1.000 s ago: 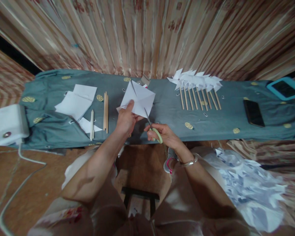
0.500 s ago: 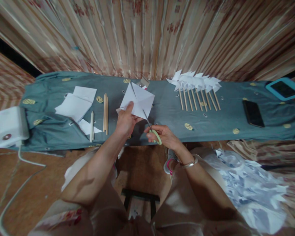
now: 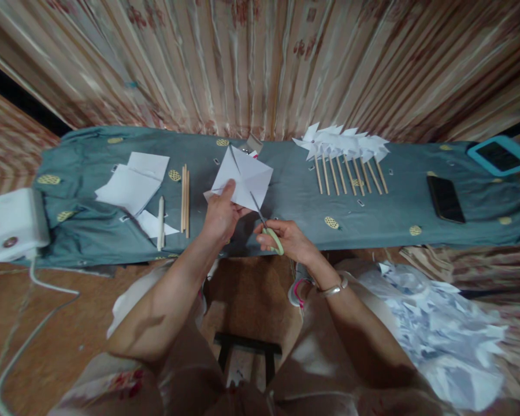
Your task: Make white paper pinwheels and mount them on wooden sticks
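Observation:
My left hand [image 3: 223,216] pinches a square of white paper [image 3: 255,170], thumb on top and fingers underneath. Slits run in from some of the paper's corners towards its middle. In my right hand [image 3: 286,238] is a pair of scissors [image 3: 273,237] with pale green handles. Their blades lie at the paper's lower right corner, pointing to its centre. Left of my left hand lie several thin wooden sticks [image 3: 185,201], a white pen [image 3: 160,222] and a stack of white paper sheets [image 3: 132,188].
Several paper pinwheels [image 3: 344,144] on sticks lie in a row at the back right of the cloth-covered table [image 3: 286,202]. Further right are a black phone [image 3: 445,199] and a blue-framed device [image 3: 500,156]. A white box [image 3: 17,225] with a cable stands left. White paper pieces [image 3: 450,329] fill a bag at lower right.
Almost nothing differs. Both hands, the paper and the scissors keep nearly the same position, and the whole view has shifted very slightly.

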